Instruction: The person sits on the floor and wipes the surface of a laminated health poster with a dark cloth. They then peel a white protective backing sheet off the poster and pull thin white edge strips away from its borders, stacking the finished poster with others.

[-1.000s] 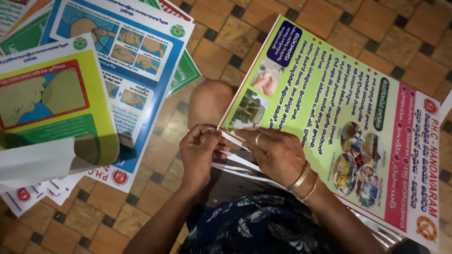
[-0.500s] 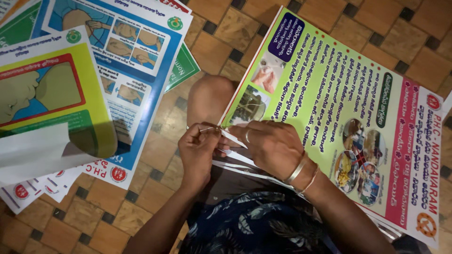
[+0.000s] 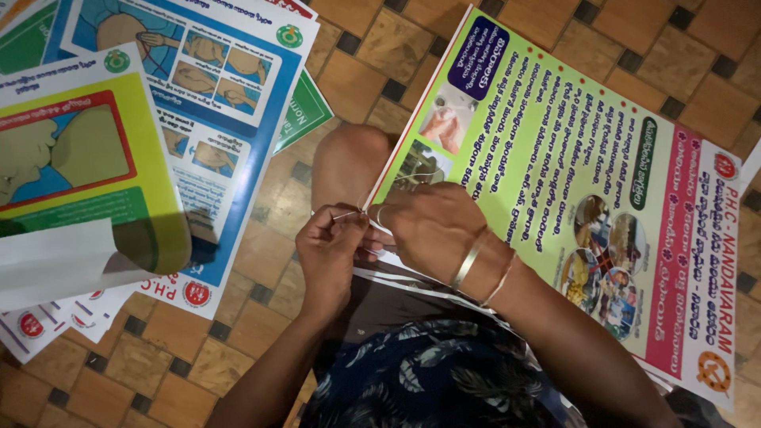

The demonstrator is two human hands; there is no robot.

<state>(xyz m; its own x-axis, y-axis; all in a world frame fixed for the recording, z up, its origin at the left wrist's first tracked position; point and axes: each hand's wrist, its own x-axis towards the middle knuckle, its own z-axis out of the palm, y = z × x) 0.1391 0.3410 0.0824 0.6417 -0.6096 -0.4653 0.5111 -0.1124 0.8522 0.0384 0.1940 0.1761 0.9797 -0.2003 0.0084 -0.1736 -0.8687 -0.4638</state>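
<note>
Both hands have drawn closer over the half-second, so that the left hand and the right hand now meet at the near corner of the green poster, just past the bent knee. Left fingers are closed in a pinch on a thin white strip at that corner; right fingers are curled shut on the poster's edge beside them, with two bangles on the wrist. More white strips lie across the lap at 6 o'clock from the hands. To do this well, I judge the pinch should stay close to the corner and the pull run low and steady along the edge, while the right hand holds the sheet flat so the thin strip does not tear. Green poster: a large rectangle running to 3 o'clock, with a purple panel at its top, small photographs and a pink band at its far end. At 10 o'clock lies a blue-bordered poster with small drawn panels, partly covered by a yellow poster bearing a red-framed drawing, its lower corner curling up white. Under them a green sheet peeks out on the tiled floor.
</note>
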